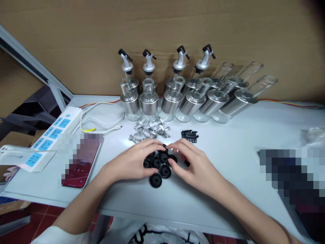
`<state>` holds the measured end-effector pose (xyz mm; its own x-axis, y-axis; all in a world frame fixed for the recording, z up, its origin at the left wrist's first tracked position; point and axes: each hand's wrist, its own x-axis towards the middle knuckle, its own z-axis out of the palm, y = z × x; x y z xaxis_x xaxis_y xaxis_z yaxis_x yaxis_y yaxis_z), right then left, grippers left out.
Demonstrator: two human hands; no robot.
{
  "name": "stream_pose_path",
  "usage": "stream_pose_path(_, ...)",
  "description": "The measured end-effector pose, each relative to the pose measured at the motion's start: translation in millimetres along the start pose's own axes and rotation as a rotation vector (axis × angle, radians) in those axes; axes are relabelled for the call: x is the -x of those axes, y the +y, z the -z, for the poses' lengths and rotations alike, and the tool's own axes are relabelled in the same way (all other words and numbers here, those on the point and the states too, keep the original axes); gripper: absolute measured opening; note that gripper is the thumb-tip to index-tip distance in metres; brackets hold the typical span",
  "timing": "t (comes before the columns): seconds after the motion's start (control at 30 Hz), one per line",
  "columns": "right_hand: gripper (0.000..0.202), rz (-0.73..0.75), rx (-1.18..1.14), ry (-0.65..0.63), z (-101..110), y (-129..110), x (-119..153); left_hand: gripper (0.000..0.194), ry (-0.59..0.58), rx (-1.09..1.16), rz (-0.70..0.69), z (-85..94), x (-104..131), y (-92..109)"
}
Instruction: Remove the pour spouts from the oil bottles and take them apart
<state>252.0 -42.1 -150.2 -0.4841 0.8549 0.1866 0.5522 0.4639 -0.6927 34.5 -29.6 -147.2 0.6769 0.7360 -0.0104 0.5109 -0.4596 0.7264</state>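
Several round black rubber stoppers (165, 171) lie in a loose pile on the table in front of me. My left hand (138, 159) curves around the pile's left side, thumb and fingers apart. From the right, my right hand (190, 162) arches over the pile's edge, its thumb and fingers also spread. Both hands touch or nearly touch the stoppers, and their fingers hide part of the pile. Just beyond the left hand is a heap of silver pourer spouts (149, 130). Small black levers (189, 136) lie in a cluster beyond the right hand.
Glass bottles with metal sleeves (171, 103) stand in rows at the back, some topped with pourers (179, 61). A power strip (45, 144), a white cable (106, 130) and a phone (85, 162) lie left. A dark, partly blurred object (286, 189) and clear plastic (315, 135) lie right.
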Motion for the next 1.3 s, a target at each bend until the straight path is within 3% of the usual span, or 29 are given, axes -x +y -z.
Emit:
stream_pose_path(0.2, 0.018, -0.054, -0.042, -0.067, -2.2, -0.5, -0.5, 0.043, -0.012, 0.053, -0.004, -3.4, -0.3, -6.3)
stream_pose_path(0.4, 0.016, -0.045, -0.057, -0.018, -1.3, -3.4, 1.1, 0.043, -0.015, 0.039, -0.013, -1.8, -2.5, -3.6)
stream_pose_path(0.6, 0.02, -0.068, -0.003, 0.098, 27.1, 4.6, -0.7, 0.045, 0.026, 0.006, -0.017, 3.5, -1.7, 2.2)
stream_pose_path(0.73, 0.019, -0.074, 0.081, -0.052, 48.4, 22.9, -0.5, 0.043, 0.092, 0.003, -0.149, -4.9, -3.9, 2.7)
stream_pose_path(0.87, 0.012, -0.017, 0.179, -0.154, 49.4, 35.2, 0.5, 0.062, 0.102, -0.121, -0.232, -17.3, -6.1, 0.9)
stream_pose_path(1.1, 0.018, -0.016, 0.162, -0.225, 37.6, 43.3, -2.6, 0.044, 0.113, -0.168, -0.284, -20.4, -5.3, 1.5)
stream_pose_path(1.3, 0.015, -0.059, 0.15, -0.188, 34.7, 48.9, -3.6, 0.028, 0.175, -0.219, -0.299, -14.5, -5.3, 3.1)
